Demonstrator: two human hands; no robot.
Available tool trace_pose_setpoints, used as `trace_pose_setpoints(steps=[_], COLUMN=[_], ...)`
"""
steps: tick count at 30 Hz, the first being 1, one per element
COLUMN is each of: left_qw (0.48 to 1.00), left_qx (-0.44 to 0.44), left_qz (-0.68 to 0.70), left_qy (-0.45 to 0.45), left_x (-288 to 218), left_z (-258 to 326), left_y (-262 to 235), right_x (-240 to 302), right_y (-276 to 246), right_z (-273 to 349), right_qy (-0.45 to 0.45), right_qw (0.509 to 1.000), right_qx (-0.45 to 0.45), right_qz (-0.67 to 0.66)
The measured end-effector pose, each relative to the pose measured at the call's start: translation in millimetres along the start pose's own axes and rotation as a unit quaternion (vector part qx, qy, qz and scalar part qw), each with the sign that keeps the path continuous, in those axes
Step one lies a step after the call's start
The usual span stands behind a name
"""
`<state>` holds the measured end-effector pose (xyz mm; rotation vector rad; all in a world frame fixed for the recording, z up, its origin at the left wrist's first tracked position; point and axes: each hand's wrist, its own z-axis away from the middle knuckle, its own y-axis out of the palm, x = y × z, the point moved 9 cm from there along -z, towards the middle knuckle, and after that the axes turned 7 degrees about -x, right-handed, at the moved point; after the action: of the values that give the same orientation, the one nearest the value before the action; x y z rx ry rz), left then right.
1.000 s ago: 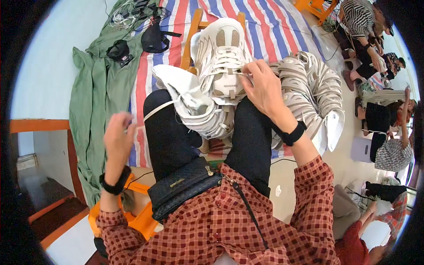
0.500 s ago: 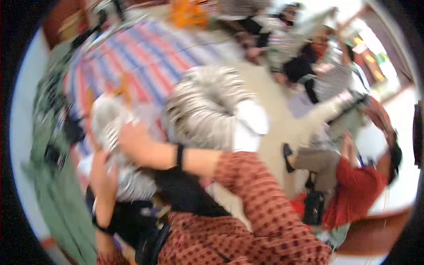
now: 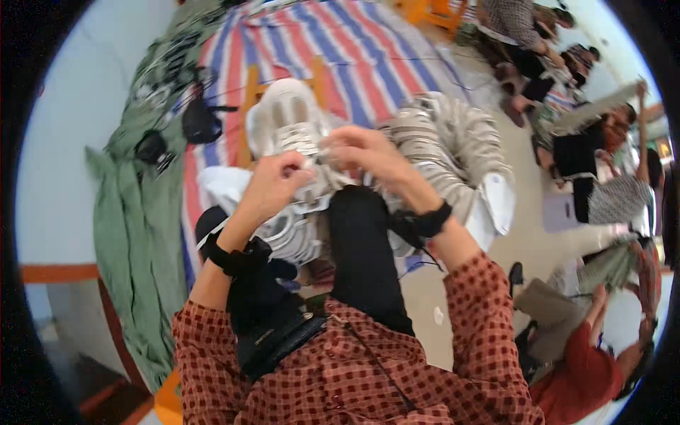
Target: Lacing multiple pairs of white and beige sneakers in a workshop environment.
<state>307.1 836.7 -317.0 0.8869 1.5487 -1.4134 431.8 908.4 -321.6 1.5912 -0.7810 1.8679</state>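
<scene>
A pale cream sneaker [image 3: 289, 106] with light laces points toe-away in front of me, over my lap. At its lace end, my left hand [image 3: 275, 185] is curled with thumb and fingers brought together; whatever they pinch is too small to name. From the other side my right hand [image 3: 372, 154] reaches to the laces, its fingertips smeared by motion. Below the left hand lies a bunch of similar white shoe parts [image 3: 292, 237], partly hidden by my arm and the black cloth over my leg.
Beside my right arm a long curved stack of nested beige shoes [image 3: 453, 145] rests on a striped sheet [image 3: 340, 78]. Green cloth [image 3: 138, 234] runs along the left, with a black bag [image 3: 202, 120] near it. Several people sit at the right, one in a red top [image 3: 581, 375].
My view has turned, shifting the shoe stack rightward. My right arm has drawn back from reaching across to the left, and both hands now meet at the sneaker's laces.
</scene>
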Motion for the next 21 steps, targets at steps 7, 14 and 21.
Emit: trace_pose_setpoints(steps=[7, 14, 21], left_qw=[0.990, 0.961, 0.984], left_qx=[-0.116, -0.228, -0.177], left_qz=[-0.072, -0.139, 0.012], left_qy=[-0.022, 0.067, 0.001], left_x=[7.5, -7.6, -2.0], left_z=[16.8, 14.8, 9.5], left_y=[-25.4, -39.0, -31.9], right_x=[-48.6, -13.7, 19.9], right_y=[-4.6, 10.7, 24.5], right_z=[3.6, 4.5, -9.8], right_qy=[0.059, -0.013, -0.113], right_qw=[0.994, 0.997, 0.991], right_qx=[-0.040, -0.051, -0.051], right_qz=[-0.077, -0.059, -0.041])
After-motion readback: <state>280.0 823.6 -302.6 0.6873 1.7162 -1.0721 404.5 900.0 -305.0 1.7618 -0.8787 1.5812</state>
